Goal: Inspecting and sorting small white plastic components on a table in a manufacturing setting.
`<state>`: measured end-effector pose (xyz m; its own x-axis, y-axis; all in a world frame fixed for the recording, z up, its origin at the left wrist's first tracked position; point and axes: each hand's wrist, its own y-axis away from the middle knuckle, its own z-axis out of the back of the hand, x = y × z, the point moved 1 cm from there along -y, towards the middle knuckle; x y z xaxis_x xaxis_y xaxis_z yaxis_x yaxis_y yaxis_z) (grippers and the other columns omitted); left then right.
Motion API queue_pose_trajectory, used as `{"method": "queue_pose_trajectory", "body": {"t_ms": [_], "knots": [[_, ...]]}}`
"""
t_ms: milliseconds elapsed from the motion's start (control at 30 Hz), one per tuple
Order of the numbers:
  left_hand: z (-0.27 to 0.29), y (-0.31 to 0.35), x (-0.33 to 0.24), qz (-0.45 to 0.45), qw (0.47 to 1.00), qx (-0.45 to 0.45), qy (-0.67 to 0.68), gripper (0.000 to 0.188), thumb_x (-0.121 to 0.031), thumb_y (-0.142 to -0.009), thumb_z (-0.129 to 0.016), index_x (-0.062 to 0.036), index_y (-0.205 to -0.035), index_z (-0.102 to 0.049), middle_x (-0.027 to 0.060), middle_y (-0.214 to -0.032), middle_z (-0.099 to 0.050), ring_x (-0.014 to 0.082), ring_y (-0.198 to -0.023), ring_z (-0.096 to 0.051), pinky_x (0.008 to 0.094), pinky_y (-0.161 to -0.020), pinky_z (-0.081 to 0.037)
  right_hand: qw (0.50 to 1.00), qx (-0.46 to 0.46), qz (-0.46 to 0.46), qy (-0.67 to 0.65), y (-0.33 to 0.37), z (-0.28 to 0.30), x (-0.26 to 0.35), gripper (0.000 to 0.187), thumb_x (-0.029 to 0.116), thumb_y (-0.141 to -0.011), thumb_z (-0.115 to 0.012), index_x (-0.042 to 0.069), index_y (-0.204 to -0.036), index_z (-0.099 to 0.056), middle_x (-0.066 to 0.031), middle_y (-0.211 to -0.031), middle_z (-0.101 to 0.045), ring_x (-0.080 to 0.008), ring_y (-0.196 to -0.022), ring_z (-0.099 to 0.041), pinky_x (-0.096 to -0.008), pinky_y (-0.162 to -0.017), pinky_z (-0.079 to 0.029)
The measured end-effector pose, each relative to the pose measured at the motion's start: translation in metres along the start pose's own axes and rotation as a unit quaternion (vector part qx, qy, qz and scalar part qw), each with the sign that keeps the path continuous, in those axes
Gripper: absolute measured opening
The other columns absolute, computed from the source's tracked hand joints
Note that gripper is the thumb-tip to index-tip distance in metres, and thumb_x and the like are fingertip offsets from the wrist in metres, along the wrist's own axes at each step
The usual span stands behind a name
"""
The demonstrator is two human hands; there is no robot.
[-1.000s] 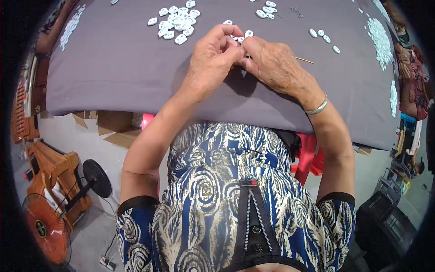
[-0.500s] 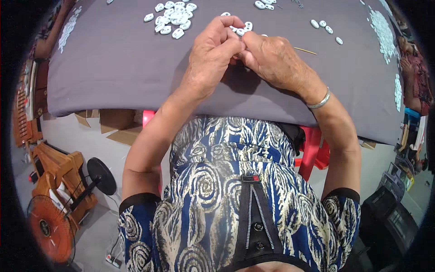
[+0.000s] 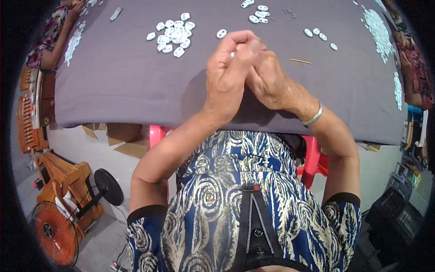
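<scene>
My left hand point(image 3: 226, 79) and my right hand point(image 3: 272, 80) are closed and pressed together above the near part of the table. The left fingers are blurred and curl over towards the right hand. A speck of white shows among the left fingers; I cannot tell whether it is held or lies behind them. Whatever is pinched between the hands is hidden. Just beyond them lies a white oval piece point(image 3: 221, 33) with two holes. A thin gold-coloured stick point(image 3: 300, 61) rests to the right of my right hand.
A pile of white two-holed pieces point(image 3: 174, 35) lies left of my hands. Single white pieces point(image 3: 322, 36) and small dark metal bits point(image 3: 290, 12) lie to the right and far side. White heaps point(image 3: 378, 34) line the grey cloth's edges. Another person's arm point(image 3: 63, 38) is at far left.
The whole view has shifted, so the table sits lower in the picture. My hands have come closer together, and the left fingers have folded over towards the right hand.
</scene>
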<state>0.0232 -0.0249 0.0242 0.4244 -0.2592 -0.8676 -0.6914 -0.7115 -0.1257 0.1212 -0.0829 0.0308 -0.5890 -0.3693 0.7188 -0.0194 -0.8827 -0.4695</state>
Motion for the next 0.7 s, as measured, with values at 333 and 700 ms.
{"method": "queue_pose_trajectory", "body": {"t_ms": [333, 700], "knots": [[-0.018, -0.021, 0.014, -0.010, 0.994, -0.105, -0.020, 0.025, -0.023, -0.095, -0.050, -0.0024, -0.082, -0.056, 0.0056, -0.075, -0.059, 0.0111, -0.070, -0.057, 0.0233, -0.065, -0.048, 0.998, -0.006, 0.021, 0.052, 0.001, 0.008, -0.014, 0.012, 0.003, -0.078, -0.056, -0.002, -0.088, -0.053, -0.0219, -0.085, -0.060, -0.0439, -0.086, -0.056, -0.0447, -0.074, -0.048], [-0.006, -0.027, 0.003, -0.015, 0.998, -0.044, 0.033, 0.041, -0.035, -0.099, -0.034, -0.0019, -0.095, -0.059, 0.0057, -0.091, -0.059, 0.0117, -0.086, -0.055, 0.0294, -0.074, -0.045, 0.989, -0.025, -0.070, 0.125, -0.006, 0.011, -0.014, 0.021, 0.022, -0.089, -0.054, 0.002, -0.093, -0.050, -0.0222, -0.073, -0.060, -0.0431, -0.073, -0.059, -0.0481, -0.062, -0.047]]}}
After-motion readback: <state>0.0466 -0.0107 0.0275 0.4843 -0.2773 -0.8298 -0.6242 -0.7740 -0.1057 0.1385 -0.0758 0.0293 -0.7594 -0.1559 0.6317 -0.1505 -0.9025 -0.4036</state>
